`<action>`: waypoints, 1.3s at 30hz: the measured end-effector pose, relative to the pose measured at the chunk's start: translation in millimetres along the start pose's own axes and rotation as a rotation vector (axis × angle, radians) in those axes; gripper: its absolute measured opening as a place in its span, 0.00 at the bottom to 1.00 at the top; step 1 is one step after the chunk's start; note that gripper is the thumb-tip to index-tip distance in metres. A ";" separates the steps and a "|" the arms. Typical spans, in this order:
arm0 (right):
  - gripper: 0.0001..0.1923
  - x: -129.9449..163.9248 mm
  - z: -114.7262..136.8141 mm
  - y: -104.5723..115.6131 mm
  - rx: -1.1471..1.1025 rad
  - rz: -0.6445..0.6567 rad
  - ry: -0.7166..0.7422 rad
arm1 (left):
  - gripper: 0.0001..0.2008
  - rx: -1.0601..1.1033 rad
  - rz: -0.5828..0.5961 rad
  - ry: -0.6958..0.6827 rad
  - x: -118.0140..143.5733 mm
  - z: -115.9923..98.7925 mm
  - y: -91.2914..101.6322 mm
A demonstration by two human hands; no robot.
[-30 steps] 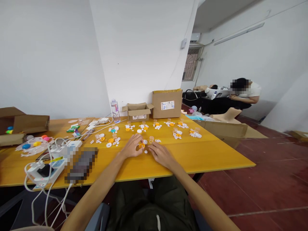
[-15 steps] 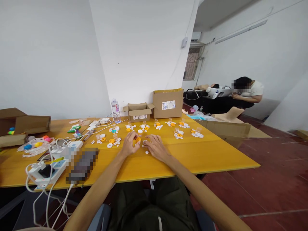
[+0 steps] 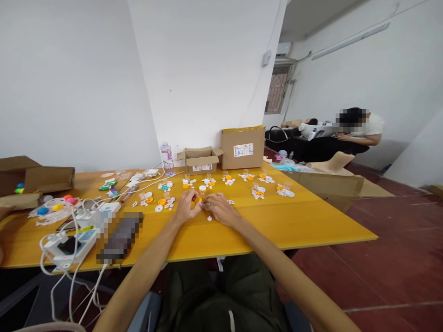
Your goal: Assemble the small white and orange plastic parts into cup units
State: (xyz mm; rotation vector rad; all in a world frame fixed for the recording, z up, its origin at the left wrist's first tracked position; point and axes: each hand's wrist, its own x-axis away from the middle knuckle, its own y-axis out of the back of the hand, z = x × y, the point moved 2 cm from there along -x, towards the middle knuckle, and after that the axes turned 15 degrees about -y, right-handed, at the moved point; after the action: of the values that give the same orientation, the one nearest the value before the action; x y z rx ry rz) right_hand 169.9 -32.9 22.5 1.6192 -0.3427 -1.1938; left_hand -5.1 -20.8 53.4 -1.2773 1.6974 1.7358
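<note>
Seated at the near edge of the yellow laminate tabletop (image 3: 277, 226), the person works with both forearms stretched forward and hands meeting just past the middle.

Left hand (image 3: 186, 207): fingers curled, thumb and fingertips pinching a small orange plastic disc-shaped part (image 3: 197, 200), lifted slightly off the surface. Wrist low, near the board.

Right hand (image 3: 218, 208): palm down, fingers drawn together and pressed up against the orange part from the other side. Whether it grips a piece of its own I cannot tell; the fingertips hide it.

1 small white round plastic piece (image 3: 209, 218) lies loose just below the 2 hands.

Beyond, toward the far edge: scattered clusters of white and orange small parts (image 3: 258, 192), a small open cardboard box (image 3: 200, 160), a taller closed cardboard box (image 3: 243, 147), a clear plastic water bottle (image 3: 166, 157). Toward the left edge, a white power strip with tangled white cables (image 3: 71, 240).

Risks, as I judge them:
- The orange part is small and held only at the fingertips; a skewed press from the right could pop it out, and it may roll off the near edge.
- A wrist sweep could scatter the loose white piece.
- Misaligned pieces forced together may jam.
</note>
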 end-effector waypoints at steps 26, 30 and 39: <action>0.17 7.9 0.8 10.3 -0.025 0.076 -0.154 | 0.03 0.031 0.139 0.026 1.8 2.0 -5.1; 0.20 10.5 -1.3 13.3 0.013 0.099 -0.264 | 0.02 0.035 0.146 0.017 1.3 1.4 -4.8; 0.24 11.7 -19.2 9.5 0.008 0.073 -0.423 | 0.02 0.045 0.199 0.031 0.7 -0.9 -5.3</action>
State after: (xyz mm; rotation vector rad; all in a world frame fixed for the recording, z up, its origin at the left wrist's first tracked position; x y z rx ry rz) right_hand 194.2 -34.3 23.6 1.3402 -0.6686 -1.4764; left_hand -1.0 -20.8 49.9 -1.1542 1.9277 1.7834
